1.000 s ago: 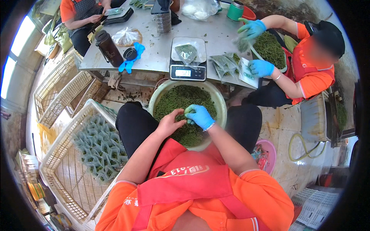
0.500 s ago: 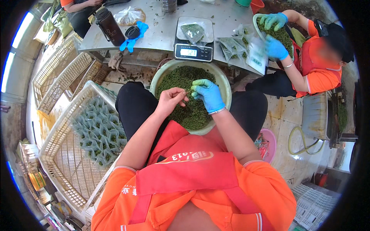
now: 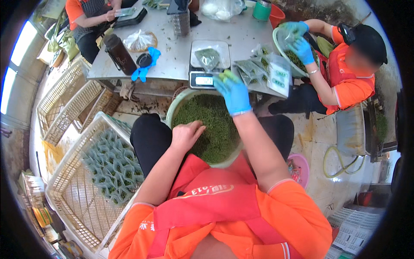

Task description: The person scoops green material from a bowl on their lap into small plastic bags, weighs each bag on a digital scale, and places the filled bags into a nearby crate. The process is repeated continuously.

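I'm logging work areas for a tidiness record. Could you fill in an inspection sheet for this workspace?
Surface: metal table, a few green bits scattered on it
Job's things: tub of greens at the table's near side; scale at the table's edge, a bag of greens on it
Clutter: bottle and loose blue glove on the table
Hands: left hand bare, at the greens; right hand gloved, at the scale's near right corner; contact unclear for both
Cables: nothing seen
Surroundings: crate with filled bags at left; hose at right; co-worker right of the table, another upper left
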Motion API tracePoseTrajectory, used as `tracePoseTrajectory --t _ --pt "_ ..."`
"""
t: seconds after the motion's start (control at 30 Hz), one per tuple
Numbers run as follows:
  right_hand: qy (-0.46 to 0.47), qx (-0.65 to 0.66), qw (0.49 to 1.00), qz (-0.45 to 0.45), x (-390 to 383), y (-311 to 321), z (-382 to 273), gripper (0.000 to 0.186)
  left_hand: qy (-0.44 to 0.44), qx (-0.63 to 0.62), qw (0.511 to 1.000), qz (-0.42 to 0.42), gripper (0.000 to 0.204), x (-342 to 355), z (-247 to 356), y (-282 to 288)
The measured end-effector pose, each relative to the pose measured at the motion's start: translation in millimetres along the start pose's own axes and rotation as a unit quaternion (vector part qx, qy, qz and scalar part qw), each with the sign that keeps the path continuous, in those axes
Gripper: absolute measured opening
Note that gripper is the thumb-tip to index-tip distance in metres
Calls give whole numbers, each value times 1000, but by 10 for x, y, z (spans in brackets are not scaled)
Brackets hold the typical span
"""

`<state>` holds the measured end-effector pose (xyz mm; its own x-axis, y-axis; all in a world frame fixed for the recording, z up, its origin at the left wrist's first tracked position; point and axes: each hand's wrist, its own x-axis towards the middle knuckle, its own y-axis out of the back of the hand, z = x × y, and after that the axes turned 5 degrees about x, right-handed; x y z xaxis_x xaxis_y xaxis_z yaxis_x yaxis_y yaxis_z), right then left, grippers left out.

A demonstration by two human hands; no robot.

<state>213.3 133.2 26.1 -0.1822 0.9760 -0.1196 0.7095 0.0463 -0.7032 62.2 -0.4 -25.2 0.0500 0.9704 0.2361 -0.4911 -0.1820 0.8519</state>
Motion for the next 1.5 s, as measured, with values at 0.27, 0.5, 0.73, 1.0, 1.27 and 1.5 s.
tracePoseTrajectory --t 0.27,0.5,0.73,1.0,1.27,1.5 --pt "104 -337 935 -41 -201 292 208 29 57 46 986 150 21 530 -499 354" --pt "290 -706 638 -103 339 15 134 34 180 -45 973 135 18 789 -676 376" --pt "299 -796 499 -167 644 -309 99 23 59 58 972 222 30 854 -646 242" --pt "261 -770 498 -301 142 -684 533 19 165 95 974 125 57 880 -684 143" --pt "208 -779 502 -312 102 -824 520 28 204 97 969 96 58 838 -638 217" --pt "165 -783 518 -301 157 -539 692 27 100 139 977 127 57 829 -621 153"
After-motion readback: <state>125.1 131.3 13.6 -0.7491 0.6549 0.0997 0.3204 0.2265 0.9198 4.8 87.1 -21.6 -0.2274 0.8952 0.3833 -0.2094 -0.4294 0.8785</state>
